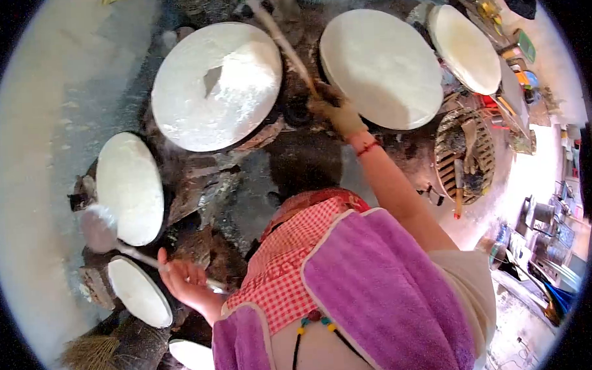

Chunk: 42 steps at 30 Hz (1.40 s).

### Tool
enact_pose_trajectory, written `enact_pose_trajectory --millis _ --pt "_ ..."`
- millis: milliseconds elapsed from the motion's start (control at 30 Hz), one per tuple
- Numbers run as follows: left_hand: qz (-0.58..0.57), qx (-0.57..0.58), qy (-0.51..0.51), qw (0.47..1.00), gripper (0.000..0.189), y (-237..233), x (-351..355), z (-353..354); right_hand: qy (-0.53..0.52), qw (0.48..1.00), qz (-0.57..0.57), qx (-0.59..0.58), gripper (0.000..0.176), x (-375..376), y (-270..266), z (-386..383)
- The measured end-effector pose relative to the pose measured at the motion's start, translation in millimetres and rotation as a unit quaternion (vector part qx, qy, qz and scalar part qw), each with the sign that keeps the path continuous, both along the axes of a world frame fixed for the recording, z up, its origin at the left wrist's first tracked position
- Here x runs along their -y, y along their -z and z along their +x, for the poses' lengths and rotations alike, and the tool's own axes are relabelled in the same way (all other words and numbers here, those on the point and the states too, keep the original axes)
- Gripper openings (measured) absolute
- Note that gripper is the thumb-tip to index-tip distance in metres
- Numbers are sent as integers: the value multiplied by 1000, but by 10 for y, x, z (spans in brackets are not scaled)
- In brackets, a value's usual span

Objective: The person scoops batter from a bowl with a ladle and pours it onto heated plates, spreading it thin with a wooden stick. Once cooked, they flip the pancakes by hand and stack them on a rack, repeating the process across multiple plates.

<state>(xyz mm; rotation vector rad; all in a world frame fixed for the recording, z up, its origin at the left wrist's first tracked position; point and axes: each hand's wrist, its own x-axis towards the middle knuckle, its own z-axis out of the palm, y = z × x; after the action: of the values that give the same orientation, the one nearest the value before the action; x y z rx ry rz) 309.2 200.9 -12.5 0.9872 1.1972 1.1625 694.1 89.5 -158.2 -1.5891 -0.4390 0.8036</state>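
My left hand (183, 278) is closed round the handle of a ladle (100, 229), whose round bowl is over the lower edge of a white-coated disc (129, 189) at the left. My right hand (338, 110) wears a glove and grips a long stick (283, 45) that slants up and to the left, between two large round white discs. One of these, the upper middle disc (217, 86), has a grey patch and brighter powdery white on it. The other disc (381, 69) lies close beside my right hand and looks smooth.
Another white disc (464, 48) stands at the upper right, and one more (140, 291) at the lower left. A slatted round basket (446, 150) holds gloves and a tool. A straw brush (90, 355) lies bottom left. Shelves and pots crowd the far right.
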Motion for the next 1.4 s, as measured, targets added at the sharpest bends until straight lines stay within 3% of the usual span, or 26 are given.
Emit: enact_pose_trajectory --millis 33,100,133,167,233,333,367,467,533,633,667,700,767,800,867,933,1000,1033,1067,1100,1133,1167,1233,1267,1300,1400 --pt "0 3 26 1000 38 74 -74 -9 59 987 59 -136 59 -27 126 -78" --pt "-33 -16 57 998 33 109 -189 122 6 999 -36 -3 50 -279 363 -437" --pt "-43 11 90 995 34 139 -281 150 -44 995 -70 -51 46 -381 70 -608" --pt "-55 41 123 990 35 183 -363 181 -48 998 -14 35 47 -512 -25 -722" --pt "-49 62 167 983 36 114 -502 264 -73 996 -51 24 48 -688 136 -665" --pt "-52 39 213 975 37 -110 -660 434 4 998 43 -42 50 -499 8 -493" --pt "-58 -1 215 975 38 -128 -733 503 59 990 -44 -121 50 -476 -238 -470" --pt "-106 -22 307 946 36 16 -1031 666 132 975 -16 -178 47 -680 77 -495" --pt "-171 -6 347 922 34 120 -1241 776 31 998 -2 63 40 -871 300 -691" --pt "-227 46 378 896 32 291 -1455 797 -58 993 -99 17 43 -833 -33 -966" --pt "-260 91 384 881 31 339 -1508 771 -68 988 -95 100 41 -731 -119 -1039" --pt "-292 138 390 863 31 394 -1541 746 -70 987 -101 105 41 -592 -222 -1105" --pt "-316 200 391 841 33 425 -1471 709 20 991 -98 -86 37 -348 -385 -1217" --pt "-332 202 364 846 29 345 -1354 769 14 991 -104 -79 37 -329 -332 -1225" --pt "-352 234 364 830 19 392 -1214 843 186 960 61 -199 39 -285 17 -1303" --pt "-365 236 339 835 15 356 -1064 999 127 976 53 -166 41 -526 413 -1355" --pt "-373 228 340 833 15 282 -957 1139 62 988 48 -135 44 -680 453 -1413" --pt "-390 220 322 834 14 190 -906 1228 22 968 83 -235 44 -737 293 -1404" --pt "-404 258 323 816 15 228 -906 1286 -21 936 114 -333 45 -771 129 -1385" --pt "-416 295 323 797 16 295 -925 1340 -34 935 113 -335 45 -736 5 -1334" --pt "-521 453 277 669 24 341 -1020 1352 -45 941 53 -331 44 -646 -112 -1250" --pt "-554 507 220 622 35 348 -1113 1337 -55 944 -8 -326 42 -562 -248 -1180" --pt "-592 636 179 462 32 75 -1116 1207 -59 955 1 -289 42 -353 -445 -1103" --pt "-558 655 257 440 39 141 -1070 1108 -1 963 30 -269 43 -212 -399 -990" --pt "-553 657 255 444 39 201 -990 1008 58 966 60 -247 43 -111 -347 -863" --pt "-311 559 369 674 47 262 -749 802 113 958 65 -257 41 -56 -89 -463"
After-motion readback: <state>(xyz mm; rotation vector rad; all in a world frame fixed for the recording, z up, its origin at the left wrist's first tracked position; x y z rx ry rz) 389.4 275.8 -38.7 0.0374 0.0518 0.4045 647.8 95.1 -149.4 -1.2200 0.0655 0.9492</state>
